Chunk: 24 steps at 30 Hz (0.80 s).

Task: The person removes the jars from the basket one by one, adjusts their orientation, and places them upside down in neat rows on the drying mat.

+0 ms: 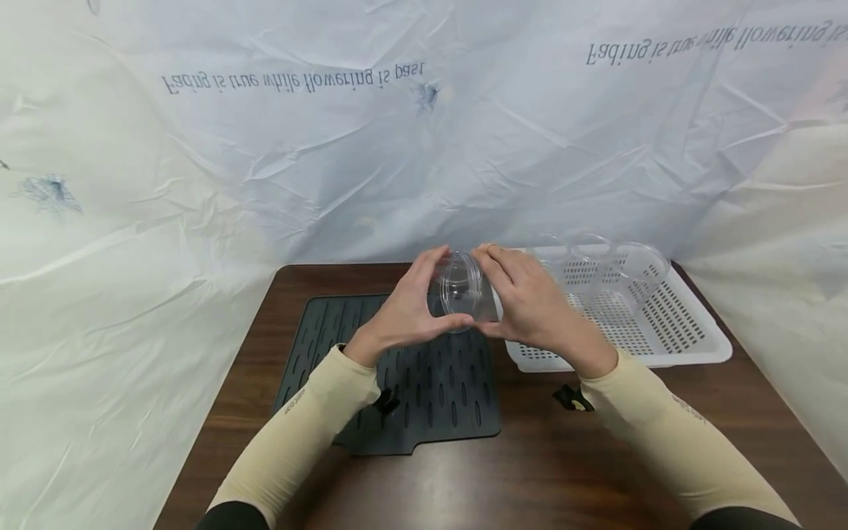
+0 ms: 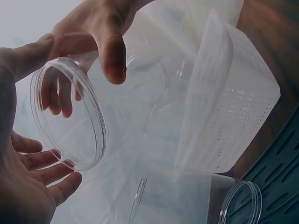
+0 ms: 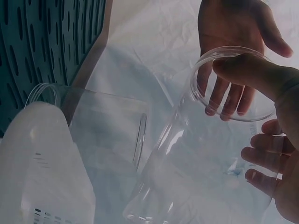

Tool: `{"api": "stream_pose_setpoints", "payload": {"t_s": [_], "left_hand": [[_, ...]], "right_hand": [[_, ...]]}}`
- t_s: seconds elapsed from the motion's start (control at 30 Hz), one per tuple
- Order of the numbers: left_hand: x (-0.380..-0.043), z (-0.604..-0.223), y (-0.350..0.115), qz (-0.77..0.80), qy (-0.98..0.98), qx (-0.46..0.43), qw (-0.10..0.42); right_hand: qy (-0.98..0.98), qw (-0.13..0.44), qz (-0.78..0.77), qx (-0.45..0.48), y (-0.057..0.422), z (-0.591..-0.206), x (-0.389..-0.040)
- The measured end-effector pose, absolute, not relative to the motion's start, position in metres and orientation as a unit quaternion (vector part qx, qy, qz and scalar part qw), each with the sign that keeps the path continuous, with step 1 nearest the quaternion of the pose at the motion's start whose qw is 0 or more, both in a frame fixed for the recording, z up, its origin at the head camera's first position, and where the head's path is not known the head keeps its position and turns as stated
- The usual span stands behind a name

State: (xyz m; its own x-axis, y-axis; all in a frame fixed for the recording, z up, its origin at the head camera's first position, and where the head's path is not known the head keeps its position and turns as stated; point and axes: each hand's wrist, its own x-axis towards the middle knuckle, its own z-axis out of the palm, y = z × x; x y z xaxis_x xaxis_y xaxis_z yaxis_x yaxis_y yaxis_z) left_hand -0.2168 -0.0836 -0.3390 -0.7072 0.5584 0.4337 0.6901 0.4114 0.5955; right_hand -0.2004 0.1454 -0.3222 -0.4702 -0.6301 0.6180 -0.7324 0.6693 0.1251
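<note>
Both hands hold a clear, see-through jar (image 1: 461,283) over the right side of the dark mat. My left hand (image 1: 417,298) has its thumb below and its fingers above the ringed end; in the left wrist view, thumb and fingertips meet that round rim (image 2: 100,133). On the other side my right hand (image 1: 533,298) grips the jar body, its fingers (image 3: 266,158) along the wall in the right wrist view. There the jar (image 3: 187,149) is tilted, and fingers of the left hand (image 3: 229,28) show through the ringed end. Whether that end is covered, I cannot tell.
A white perforated basket (image 1: 702,350) at the right bears several clear jars (image 1: 639,269). The dark slotted mat (image 1: 430,419) lies on the brown wooden table (image 1: 530,471). Another clear jar (image 3: 107,126) shows near the basket in the wrist views. White sheeting (image 1: 364,169) hangs behind.
</note>
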Motion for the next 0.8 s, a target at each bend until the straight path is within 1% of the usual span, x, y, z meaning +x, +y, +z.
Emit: {"api": "stream_pose_setpoints", "payload": {"t_s": [0.3,0.47,0.7,0.8], "left_hand": [[-0.219,-0.342,-0.079,-0.384,-0.839,-0.373,0.096],[-0.221,-0.344,-0.079,-0.386,-0.836,-0.374,0.113],[-0.223,-0.347,-0.079,-0.404,-0.822,-0.38,0.132],[-0.224,-0.348,-0.08,-0.404,-0.821,-0.379,0.135]], "right_hand": [[-0.853,0.331,0.06,0.398,0.144,-0.324,-0.2],[-0.853,0.326,0.064,0.402,0.145,-0.326,-0.199],[-0.856,0.31,0.073,0.408,0.15,-0.322,-0.199],[-0.859,0.29,0.106,0.408,0.155,-0.317,-0.2]]}}
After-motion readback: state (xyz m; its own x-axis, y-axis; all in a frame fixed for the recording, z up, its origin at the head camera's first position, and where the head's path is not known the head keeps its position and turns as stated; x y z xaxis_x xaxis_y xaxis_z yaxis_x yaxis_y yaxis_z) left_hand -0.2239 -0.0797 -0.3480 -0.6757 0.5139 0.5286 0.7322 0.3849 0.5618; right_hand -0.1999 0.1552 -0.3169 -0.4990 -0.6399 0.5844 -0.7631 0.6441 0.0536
